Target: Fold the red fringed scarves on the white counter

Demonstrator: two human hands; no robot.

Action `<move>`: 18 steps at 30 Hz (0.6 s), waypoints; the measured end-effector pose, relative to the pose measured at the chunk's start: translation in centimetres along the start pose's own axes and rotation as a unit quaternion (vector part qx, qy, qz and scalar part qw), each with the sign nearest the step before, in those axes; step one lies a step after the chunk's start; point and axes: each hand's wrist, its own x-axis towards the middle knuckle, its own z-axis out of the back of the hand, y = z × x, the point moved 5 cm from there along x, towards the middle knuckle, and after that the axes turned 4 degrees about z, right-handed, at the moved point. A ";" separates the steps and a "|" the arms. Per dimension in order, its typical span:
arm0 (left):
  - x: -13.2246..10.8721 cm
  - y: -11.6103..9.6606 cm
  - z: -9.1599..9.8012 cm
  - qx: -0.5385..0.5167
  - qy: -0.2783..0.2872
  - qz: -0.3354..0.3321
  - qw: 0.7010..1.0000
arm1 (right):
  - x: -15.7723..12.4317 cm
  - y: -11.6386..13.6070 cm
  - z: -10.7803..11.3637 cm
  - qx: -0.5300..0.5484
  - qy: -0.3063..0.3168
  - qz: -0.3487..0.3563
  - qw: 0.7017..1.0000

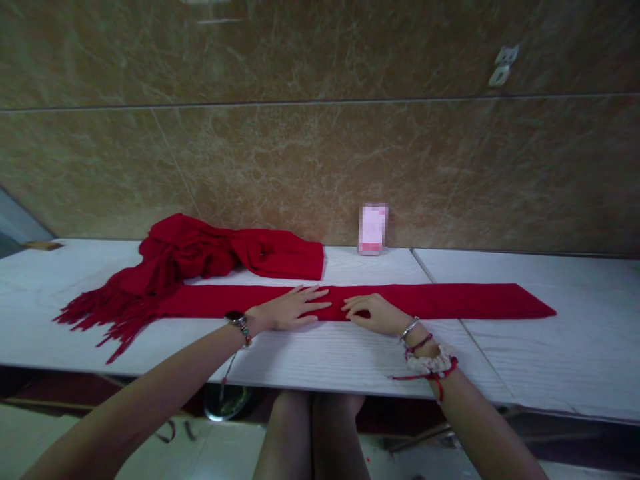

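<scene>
A long red scarf (450, 300) lies folded into a narrow strip across the white table (310, 360), with fringe at its left end (95, 313). My left hand (290, 308) rests flat on the strip near its middle, fingers stretched out. My right hand (375, 313) lies just to the right of it on the same strip, fingers slightly curled and pressing down. Behind the strip, a second red scarf (225, 253) sits bunched in a loose heap by the wall.
A small pink card (373, 229) leans against the marbled brown wall (320, 153) behind the table. A seam (440, 287) splits the tabletop right of centre. My knees (313, 433) show under the front edge, beside a round dish (227, 402) on the floor.
</scene>
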 end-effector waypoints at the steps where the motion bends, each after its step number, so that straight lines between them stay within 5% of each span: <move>1: 0.3 -0.1 -0.3 0.007 -0.001 -0.002 1.000 | 0.0 -0.1 0.0 0.009 0.004 -0.001 1.000; 5: 0.3 -0.1 -1.0 0.032 0.001 -0.013 0.999 | -0.4 -1.5 0.9 -0.023 -0.006 -0.031 0.999; 10: 0.3 0.0 -0.3 0.029 0.004 -0.021 0.999 | -3.5 -4.6 2.4 -0.181 0.005 -0.177 0.967; 15: 4.2 -1.5 0.7 0.020 -0.057 -0.018 0.998 | -6.0 -4.5 2.0 -0.215 0.053 -0.210 0.952; 18: 7.0 -3.4 -0.1 0.014 -0.035 -0.058 0.998 | -6.4 -4.4 2.3 -0.203 0.069 -0.200 0.956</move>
